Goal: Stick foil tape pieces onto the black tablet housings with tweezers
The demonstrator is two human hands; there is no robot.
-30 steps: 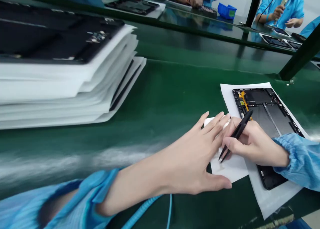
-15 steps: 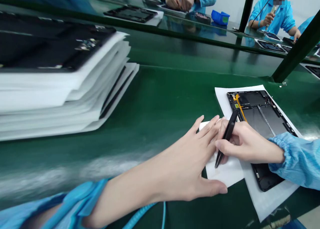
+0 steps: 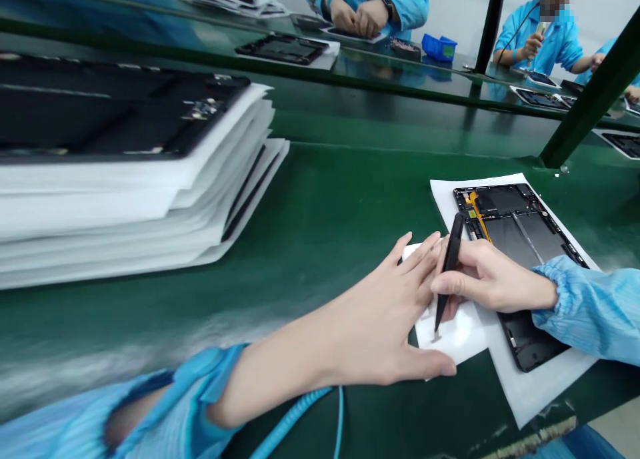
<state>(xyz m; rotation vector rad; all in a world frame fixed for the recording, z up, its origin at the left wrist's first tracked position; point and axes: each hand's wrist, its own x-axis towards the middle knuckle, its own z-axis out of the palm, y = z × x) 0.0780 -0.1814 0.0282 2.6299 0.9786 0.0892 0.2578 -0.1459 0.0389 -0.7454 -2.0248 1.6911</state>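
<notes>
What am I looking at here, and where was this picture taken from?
This view comes from a camera worn on a person's head, looking down at their own two bare hands, so no machine is involved. The right hand grips black tweezers, their tip on a small white sheet, while the left hand rests on that sheet. Beside it, an opened tablet lies on white foam. A tall stack of foam sheets sits on the green bench.

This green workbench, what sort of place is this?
Probably an electronics factory line: an opened tablet, black tweezers, dark tablet panels stacked between white sheets, and a co-worker in a blue smock.
</notes>
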